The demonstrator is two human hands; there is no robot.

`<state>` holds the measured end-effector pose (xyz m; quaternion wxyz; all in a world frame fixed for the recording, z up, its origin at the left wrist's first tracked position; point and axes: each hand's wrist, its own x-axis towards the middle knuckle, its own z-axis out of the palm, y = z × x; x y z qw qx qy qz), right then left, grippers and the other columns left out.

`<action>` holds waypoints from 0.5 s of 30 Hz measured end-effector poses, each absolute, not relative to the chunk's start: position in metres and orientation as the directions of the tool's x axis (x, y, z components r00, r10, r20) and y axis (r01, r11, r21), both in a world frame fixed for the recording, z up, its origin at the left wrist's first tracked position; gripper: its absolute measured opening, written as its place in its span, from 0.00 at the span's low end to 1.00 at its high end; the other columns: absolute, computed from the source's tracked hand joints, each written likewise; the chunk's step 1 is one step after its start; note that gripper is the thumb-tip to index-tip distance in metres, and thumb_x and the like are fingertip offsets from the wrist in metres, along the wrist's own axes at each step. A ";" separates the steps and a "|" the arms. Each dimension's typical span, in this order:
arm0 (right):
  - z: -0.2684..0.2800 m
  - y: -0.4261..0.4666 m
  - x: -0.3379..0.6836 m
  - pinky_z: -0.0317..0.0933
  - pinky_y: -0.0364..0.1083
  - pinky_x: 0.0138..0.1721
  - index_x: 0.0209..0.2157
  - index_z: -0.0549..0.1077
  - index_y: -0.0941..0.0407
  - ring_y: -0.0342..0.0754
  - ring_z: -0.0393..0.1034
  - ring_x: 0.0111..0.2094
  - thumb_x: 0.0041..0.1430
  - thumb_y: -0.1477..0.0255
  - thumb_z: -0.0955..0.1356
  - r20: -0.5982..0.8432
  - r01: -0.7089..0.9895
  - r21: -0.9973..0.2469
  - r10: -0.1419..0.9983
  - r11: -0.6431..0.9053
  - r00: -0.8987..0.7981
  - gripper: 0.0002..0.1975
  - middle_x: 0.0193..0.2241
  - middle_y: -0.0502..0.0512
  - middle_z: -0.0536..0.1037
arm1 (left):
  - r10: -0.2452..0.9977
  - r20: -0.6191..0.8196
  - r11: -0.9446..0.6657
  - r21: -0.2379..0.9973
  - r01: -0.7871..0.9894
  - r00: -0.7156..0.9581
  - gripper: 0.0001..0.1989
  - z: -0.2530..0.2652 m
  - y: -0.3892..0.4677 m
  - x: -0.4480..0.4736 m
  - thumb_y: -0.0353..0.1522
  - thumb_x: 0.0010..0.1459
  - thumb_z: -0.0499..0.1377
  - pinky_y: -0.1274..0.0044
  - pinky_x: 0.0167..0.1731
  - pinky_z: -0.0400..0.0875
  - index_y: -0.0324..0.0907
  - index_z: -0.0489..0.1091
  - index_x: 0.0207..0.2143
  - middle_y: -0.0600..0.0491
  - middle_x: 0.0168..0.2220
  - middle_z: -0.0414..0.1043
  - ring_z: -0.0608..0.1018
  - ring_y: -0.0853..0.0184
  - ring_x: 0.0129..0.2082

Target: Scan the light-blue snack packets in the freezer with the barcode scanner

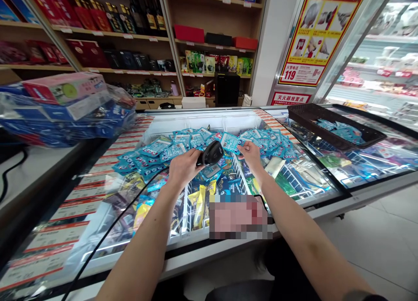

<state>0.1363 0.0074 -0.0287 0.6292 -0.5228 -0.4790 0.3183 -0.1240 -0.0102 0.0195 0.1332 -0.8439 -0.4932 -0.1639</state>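
Note:
My left hand point(184, 167) is closed around the handle of a black barcode scanner point(213, 153), whose head points toward the packets. A black cable trails from it to the lower left. Between finger and thumb, my right hand point(251, 156) pinches the edge of a light blue packet point(229, 142) in front of the scanner. More blue packets point(156, 146) are spread over the freezer's glass top on the left. Another group of blue packets point(271, 140) lies just beyond my right hand.
Under the glass, the chest freezer point(183, 240) holds wire baskets with colourful packages. A dark brown tray point(369, 138) with some blue packets stands at right. Plastic-wrapped boxes point(68, 105) are stacked at left. Stocked shelves point(130, 35) line the back.

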 end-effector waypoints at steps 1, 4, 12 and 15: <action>-0.029 0.008 0.136 0.69 0.44 0.20 0.29 0.62 0.54 0.40 0.61 0.20 0.44 0.56 0.69 0.270 0.097 -0.963 0.901 0.252 0.339 0.18 0.20 0.44 0.65 | 0.784 0.410 -0.483 -0.067 0.873 0.466 0.18 0.019 -0.010 -0.124 0.43 0.58 0.51 0.75 0.26 0.60 0.45 0.66 0.46 0.49 0.41 0.72 0.75 0.61 0.38; -0.029 0.008 0.136 0.69 0.44 0.19 0.28 0.62 0.54 0.39 0.60 0.19 0.44 0.57 0.70 0.266 0.091 -0.964 0.902 0.250 0.340 0.18 0.19 0.43 0.64 | 0.779 0.409 -0.491 -0.073 0.868 0.475 0.18 0.019 -0.009 -0.125 0.43 0.58 0.51 0.75 0.26 0.59 0.45 0.66 0.47 0.50 0.41 0.72 0.75 0.61 0.37; -0.029 0.010 0.136 0.69 0.45 0.20 0.28 0.61 0.54 0.40 0.59 0.18 0.45 0.57 0.69 0.269 0.097 -0.963 0.902 0.251 0.337 0.18 0.19 0.43 0.63 | 0.789 0.403 -0.482 -0.060 0.874 0.463 0.18 0.017 -0.008 -0.126 0.43 0.58 0.50 0.75 0.27 0.59 0.45 0.66 0.46 0.50 0.40 0.71 0.75 0.61 0.37; -0.027 0.009 0.139 0.69 0.47 0.23 0.33 0.64 0.55 0.41 0.63 0.18 0.47 0.58 0.69 0.282 0.089 -0.959 0.886 0.268 0.368 0.17 0.21 0.45 0.66 | 0.777 0.413 -0.488 -0.081 0.869 0.475 0.17 0.018 -0.008 -0.127 0.43 0.58 0.51 0.75 0.26 0.59 0.44 0.65 0.46 0.50 0.40 0.71 0.75 0.61 0.37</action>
